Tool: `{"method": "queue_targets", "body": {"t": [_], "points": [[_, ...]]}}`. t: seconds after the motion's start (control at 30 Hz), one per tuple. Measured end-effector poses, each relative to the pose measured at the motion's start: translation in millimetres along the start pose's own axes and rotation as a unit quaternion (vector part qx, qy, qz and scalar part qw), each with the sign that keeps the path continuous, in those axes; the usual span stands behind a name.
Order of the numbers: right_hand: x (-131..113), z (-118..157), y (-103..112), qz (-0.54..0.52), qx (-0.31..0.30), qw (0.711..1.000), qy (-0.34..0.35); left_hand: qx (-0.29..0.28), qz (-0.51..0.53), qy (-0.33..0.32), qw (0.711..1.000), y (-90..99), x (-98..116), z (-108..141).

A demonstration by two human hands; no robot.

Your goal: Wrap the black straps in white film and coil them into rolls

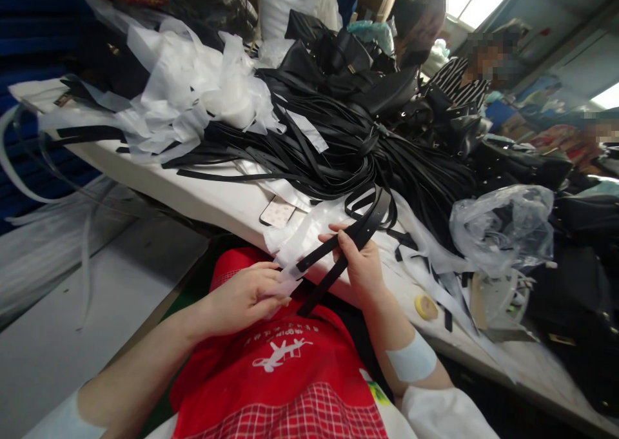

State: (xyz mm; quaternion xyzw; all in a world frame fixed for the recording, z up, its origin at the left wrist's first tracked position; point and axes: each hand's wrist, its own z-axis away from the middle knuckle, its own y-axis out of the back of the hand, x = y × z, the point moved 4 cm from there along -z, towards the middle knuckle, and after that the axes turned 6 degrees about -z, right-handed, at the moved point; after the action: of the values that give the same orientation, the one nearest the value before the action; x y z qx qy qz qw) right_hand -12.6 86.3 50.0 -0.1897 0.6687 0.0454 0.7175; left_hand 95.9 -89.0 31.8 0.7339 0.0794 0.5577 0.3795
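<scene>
Black strap (362,230) between both hands (258,294) (363,265)

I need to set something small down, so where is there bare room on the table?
The best stretch of table runs along the near edge, left of the phone and below the black straps. A smaller patch lies between the right hand and the yellow roll. Crowded: the heaped straps, white wrapping and clear plastic bag.
</scene>
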Motion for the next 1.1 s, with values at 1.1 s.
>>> {"method": "queue_targets", "body": {"t": [1.1], "points": [[-46,-6,32,-0.073,0.221,0.945,0.232,0.061,0.199,0.167,0.964,-15.4,-28,-19]]}}
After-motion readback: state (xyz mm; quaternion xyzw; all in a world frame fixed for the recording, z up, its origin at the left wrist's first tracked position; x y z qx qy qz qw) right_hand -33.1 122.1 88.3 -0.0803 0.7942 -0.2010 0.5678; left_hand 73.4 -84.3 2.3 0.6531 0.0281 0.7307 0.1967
